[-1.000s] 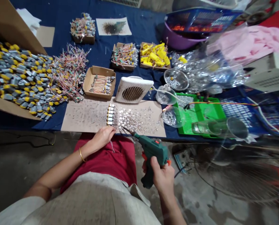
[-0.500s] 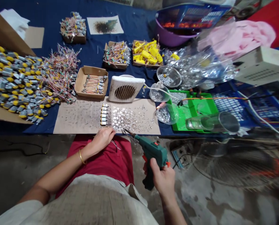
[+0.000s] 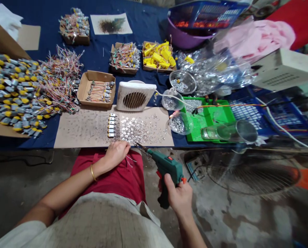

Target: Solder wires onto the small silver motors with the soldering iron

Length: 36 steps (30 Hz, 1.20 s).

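- At the near edge of the cardboard sheet (image 3: pixel 77 129), eight o'clock, showing the left hand (image 3: pixel 116 152) with fingers narrow; cannot tell if gripping anything.
- Gripping a green gun-shaped tool (image 3: pixel 172 166) at five o'clock in the right hand (image 3: pixel 180 195), fingers wrapped around it.
- Facing a row of small motors (image 3: pixel 111 126) at nine o'clock.

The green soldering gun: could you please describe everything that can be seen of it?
The soldering gun has a green, plastic-looking body with a red switch on top, a red trigger in front and an orange piece behind. Its slim, dark nose points forward and leftward at the near edge of the cardboard sheet, close to the left hand. The right hand grips its dark handle. Whether its tip is hot cannot be seen.
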### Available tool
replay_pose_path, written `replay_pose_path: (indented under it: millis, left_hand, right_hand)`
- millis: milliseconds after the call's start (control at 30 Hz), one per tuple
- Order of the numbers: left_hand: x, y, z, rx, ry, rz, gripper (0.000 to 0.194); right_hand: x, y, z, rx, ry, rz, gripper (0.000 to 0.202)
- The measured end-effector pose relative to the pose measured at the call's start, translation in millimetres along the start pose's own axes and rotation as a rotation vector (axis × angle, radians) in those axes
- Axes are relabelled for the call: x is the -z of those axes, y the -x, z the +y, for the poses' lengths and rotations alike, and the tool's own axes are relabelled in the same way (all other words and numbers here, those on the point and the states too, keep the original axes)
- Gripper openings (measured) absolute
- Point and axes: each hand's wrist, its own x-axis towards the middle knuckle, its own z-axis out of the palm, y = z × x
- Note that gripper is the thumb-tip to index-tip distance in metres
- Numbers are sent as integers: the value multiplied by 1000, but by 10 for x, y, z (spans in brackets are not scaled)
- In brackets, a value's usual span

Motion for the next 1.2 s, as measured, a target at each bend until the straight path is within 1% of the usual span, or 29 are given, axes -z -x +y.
replay_pose_path:
  millis: [100,200,367,467,567,767,933,1033,1200]
  left_hand:
    - [-29,-27,81,18,-42,-1,24]
    - [-25,-35,86,39,-32,0,25]
    - [52,26,-32,59,12,-4,22]
    - [124,85,-138,71,37,18,20]
    - [183,104,-219,72,35,46,19]
    - [210,22,-266,43,14,71,15]
    - [188,2,-267,43,-83,73,16]
    - [177,-5,-249,58,-130,56,18]
    - [150,-21,-225,87,-171,36,20]
  right_hand:
    - [22,-9,-21,34,19,23,55]
    - [15,-48,-54,91,33,6,50]
    - [-9,-65,-6,121,12,-22,46]
    - [-25,-51,40,131,-8,-50,45]
    - [-60,-80,28,146,-6,-67,47]
    - [-142,-211,-133,228,15,-83,48]
    - [-172,-275,-245,303,41,-91,46]
    - [-146,-367,-278,342,70,-129,45]
    - [-50,-605,-297,407,118,-217,44]
